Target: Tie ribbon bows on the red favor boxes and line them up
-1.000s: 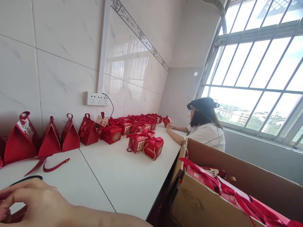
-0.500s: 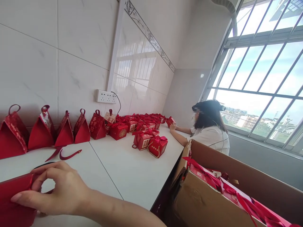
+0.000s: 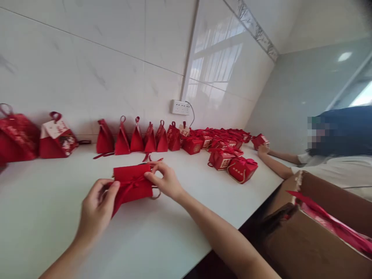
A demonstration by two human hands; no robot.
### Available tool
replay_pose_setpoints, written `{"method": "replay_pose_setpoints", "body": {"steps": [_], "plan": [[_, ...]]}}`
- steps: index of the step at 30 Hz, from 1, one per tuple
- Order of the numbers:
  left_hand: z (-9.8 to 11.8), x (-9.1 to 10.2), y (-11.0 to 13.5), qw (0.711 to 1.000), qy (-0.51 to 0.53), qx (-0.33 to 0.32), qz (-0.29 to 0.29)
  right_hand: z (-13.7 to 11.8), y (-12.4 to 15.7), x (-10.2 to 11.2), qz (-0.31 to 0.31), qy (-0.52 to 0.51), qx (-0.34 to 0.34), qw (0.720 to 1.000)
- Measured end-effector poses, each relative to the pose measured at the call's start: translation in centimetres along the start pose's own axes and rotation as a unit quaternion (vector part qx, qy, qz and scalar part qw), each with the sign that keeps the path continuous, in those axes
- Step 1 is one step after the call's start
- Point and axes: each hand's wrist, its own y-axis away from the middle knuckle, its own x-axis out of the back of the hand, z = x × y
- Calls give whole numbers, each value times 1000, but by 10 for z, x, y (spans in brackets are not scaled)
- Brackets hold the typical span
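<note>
Between my two hands is a red gift box (image 3: 136,172) with a red ribbon bow (image 3: 132,184) across its front and a cord handle at its right side. My left hand (image 3: 100,199) grips the box's left end, thumb in front and fingers curled behind. On the right end, my right hand (image 3: 164,178) pinches the upper edge between thumb and fingers. The box is held just over the white table (image 3: 174,232); whether its bottom touches the surface I cannot tell.
Red triangular boxes with loops (image 3: 122,139) line the tiled wall. Many red ribboned boxes (image 3: 226,141) cluster farther along, two (image 3: 242,170) stand nearer. A cardboard carton (image 3: 319,236) with red boxes is at right. A co-worker's hand (image 3: 263,149) holds another red box. A power strip (image 3: 180,107) hangs on the wall.
My view has swung left, so the scene sits farther right. My left hand has come into view on the box, and the box with its bow now shows whole between my hands.
</note>
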Motion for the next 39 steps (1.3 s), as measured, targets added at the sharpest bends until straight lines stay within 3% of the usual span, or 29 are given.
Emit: {"method": "replay_pose_setpoints", "body": {"steps": [1, 13, 22, 27, 30, 32, 34, 36, 39], "plan": [[-1, 1, 2, 999, 16, 16, -31, 0, 1, 0, 1, 2, -3, 1000], [0, -1, 18, 998, -25, -1, -57, 1, 9, 1, -47, 24, -28, 998], [-4, -2, 16, 999, -17, -23, -34, 1, 10, 0, -61, 24, -11, 998], [-5, 6, 10, 998, -7, -18, -67, 2, 10, 11, -185, 75, 55, 978], [-4, 8, 11, 995, -26, -90, -44, 4, 14, 9, -192, 174, 109, 960], [-3, 8, 14, 976, -54, -212, -19, 6, 16, 4, -168, 201, 132, 956], [-2, 7, 17, 925, -100, -365, -19, 8, 17, 0, -157, 202, 147, 956], [-2, 6, 20, 869, -142, -473, -32, 9, 17, -2, -155, 197, 162, 954], [-2, 5, 22, 840, -167, -516, -28, 11, 16, -2, -153, 197, 174, 953]]}}
